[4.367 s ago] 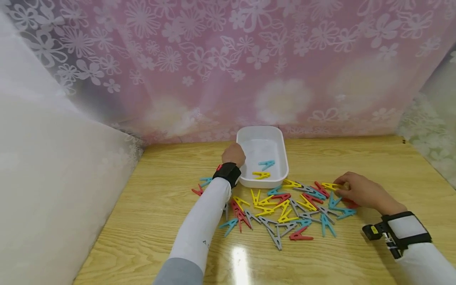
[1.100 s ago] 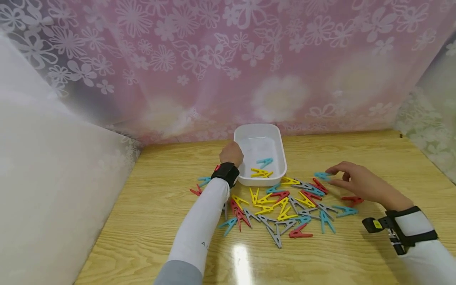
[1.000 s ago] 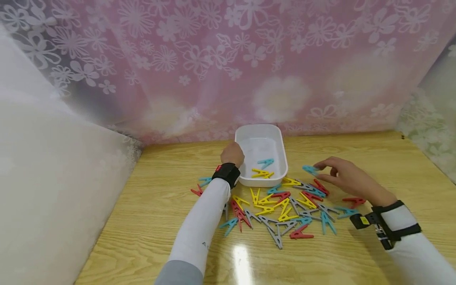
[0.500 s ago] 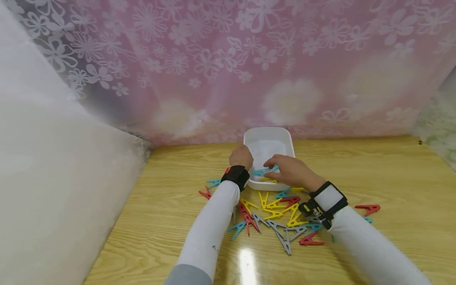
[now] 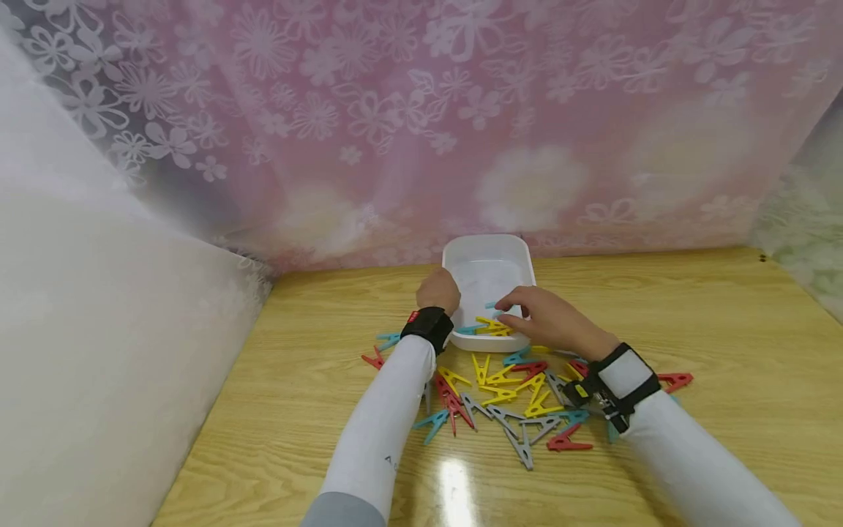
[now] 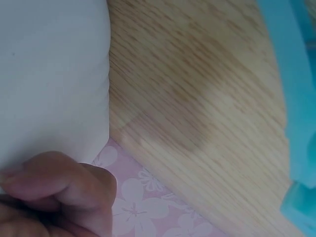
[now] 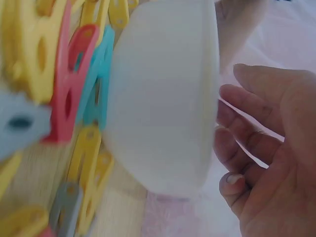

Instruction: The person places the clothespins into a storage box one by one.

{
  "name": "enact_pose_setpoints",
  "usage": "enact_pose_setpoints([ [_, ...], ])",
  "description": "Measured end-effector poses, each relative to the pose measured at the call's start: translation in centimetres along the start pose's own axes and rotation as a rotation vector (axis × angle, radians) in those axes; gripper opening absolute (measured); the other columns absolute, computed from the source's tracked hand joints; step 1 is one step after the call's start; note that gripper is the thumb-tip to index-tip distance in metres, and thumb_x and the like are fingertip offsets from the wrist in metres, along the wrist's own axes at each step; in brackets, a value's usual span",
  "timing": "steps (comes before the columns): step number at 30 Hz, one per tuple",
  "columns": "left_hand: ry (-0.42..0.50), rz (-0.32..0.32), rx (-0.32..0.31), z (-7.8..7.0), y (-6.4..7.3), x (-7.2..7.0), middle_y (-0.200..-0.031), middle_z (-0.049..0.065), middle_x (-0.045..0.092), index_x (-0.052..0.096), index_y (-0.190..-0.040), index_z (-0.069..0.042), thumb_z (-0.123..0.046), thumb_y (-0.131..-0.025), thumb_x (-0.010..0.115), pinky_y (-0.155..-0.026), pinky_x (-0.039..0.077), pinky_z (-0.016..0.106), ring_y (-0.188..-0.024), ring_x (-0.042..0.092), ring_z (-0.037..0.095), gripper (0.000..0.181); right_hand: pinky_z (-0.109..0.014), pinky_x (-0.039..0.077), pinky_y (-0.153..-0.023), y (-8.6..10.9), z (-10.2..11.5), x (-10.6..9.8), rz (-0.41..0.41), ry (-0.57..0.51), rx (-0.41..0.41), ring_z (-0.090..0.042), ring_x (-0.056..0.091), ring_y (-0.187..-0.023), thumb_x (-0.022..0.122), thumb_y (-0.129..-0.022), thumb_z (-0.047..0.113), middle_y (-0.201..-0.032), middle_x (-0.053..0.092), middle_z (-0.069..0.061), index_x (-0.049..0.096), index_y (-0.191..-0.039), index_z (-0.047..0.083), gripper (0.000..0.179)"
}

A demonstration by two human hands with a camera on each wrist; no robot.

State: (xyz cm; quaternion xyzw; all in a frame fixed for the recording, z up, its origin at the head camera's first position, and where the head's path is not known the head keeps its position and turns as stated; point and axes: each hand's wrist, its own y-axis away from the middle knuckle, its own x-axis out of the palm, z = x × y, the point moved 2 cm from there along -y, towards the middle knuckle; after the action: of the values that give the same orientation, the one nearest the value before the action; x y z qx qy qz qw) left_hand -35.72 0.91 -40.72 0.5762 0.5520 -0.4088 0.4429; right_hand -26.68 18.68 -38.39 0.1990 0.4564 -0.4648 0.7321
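Note:
My left hand (image 5: 438,291) grips the left rim of a white plastic tray (image 5: 484,249). In the left wrist view, curled fingers (image 6: 64,190) lie against its white wall. My right hand (image 5: 549,316) is over the tray's near right corner, its fingers apart and nothing between them in the right wrist view. Inside the tray, yellow clothespins (image 5: 492,327) and a teal clothespin (image 5: 469,330) lie near the front wall. Another bit of teal (image 5: 490,305) shows by my right fingertips, mostly hidden by the hand.
Several loose clothespins in yellow, red, teal and grey (image 5: 520,448) spread over the wooden table (image 5: 309,351) in front of the tray. A red clothespin (image 5: 675,380) lies to the right, past my right forearm. A pink floral curtain (image 5: 395,183) hangs behind the tray.
My right hand has picked up a teal clothespin from the right, carried it left over the tray and let it go there. The left hand has stayed at the tray's rim.

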Motion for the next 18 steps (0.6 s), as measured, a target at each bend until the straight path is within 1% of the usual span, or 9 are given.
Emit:
enact_pose_setpoints([
  [3,-0.007,0.018,-0.001,0.0,0.0,-0.3,-0.090,0.009,0.067,0.063,-0.115,-0.003,-0.020,-0.098,0.053,-0.065,0.055,0.034,-0.075,0.066,0.021,0.027,-0.033,0.043,-0.067,1.2,-0.8,-0.9,-0.020,-0.013,0.031,-0.015,0.048,-0.078,0.059,-0.096,0.026,-0.105,0.063,-0.002,0.066,-0.115,0.006,0.028],
  [7,0.008,0.008,-0.012,0.2,0.1,-0.6,-0.092,0.009,0.067,0.064,-0.114,-0.003,-0.019,-0.098,0.054,-0.067,0.056,0.036,-0.077,0.066,0.021,0.025,-0.034,0.043,-0.066,2.9,-1.9,-2.3,-0.034,-0.002,0.074,-0.016,0.049,-0.079,0.058,-0.097,0.025,-0.105,0.062,-0.003,0.065,-0.116,0.006,0.028],
  [11,0.005,0.003,-0.012,0.1,0.4,-0.9,-0.093,0.010,0.067,0.061,-0.118,-0.002,-0.019,-0.097,0.054,-0.069,0.056,0.037,-0.078,0.066,0.022,0.028,-0.034,0.043,-0.066,5.0,-3.0,-3.8,-0.040,0.029,0.099,-0.016,0.049,-0.079,0.058,-0.097,0.024,-0.108,0.063,-0.006,0.064,-0.118,0.006,0.028],
  [13,0.003,0.000,-0.009,0.0,0.7,-1.1,-0.093,0.010,0.066,0.060,-0.119,-0.001,-0.019,-0.097,0.055,-0.070,0.056,0.037,-0.079,0.067,0.022,0.029,-0.033,0.044,-0.066,6.4,-3.8,-4.4,-0.031,0.038,0.113,-0.015,0.049,-0.080,0.058,-0.097,0.025,-0.111,0.062,-0.007,0.064,-0.118,0.005,0.029],
  [15,0.003,-0.003,-0.006,-0.2,1.0,-1.2,-0.093,0.010,0.066,0.060,-0.119,-0.001,-0.019,-0.097,0.055,-0.070,0.055,0.037,-0.079,0.067,0.023,0.028,-0.032,0.043,-0.064,8.1,-4.6,-5.1,-0.013,0.049,0.116,-0.014,0.048,-0.079,0.060,-0.096,0.022,-0.112,0.062,-0.008,0.063,-0.119,0.004,0.029],
  [18,0.009,0.000,-0.005,-0.5,0.8,-1.0,-0.094,0.011,0.066,0.060,-0.119,-0.001,-0.019,-0.097,0.055,-0.070,0.056,0.037,-0.079,0.067,0.023,0.029,-0.029,0.042,-0.062,10.8,-6.0,-5.8,0.017,0.066,0.116,-0.011,0.046,-0.077,0.063,-0.094,0.015,-0.112,0.061,-0.010,0.063,-0.119,0.002,0.029],
])
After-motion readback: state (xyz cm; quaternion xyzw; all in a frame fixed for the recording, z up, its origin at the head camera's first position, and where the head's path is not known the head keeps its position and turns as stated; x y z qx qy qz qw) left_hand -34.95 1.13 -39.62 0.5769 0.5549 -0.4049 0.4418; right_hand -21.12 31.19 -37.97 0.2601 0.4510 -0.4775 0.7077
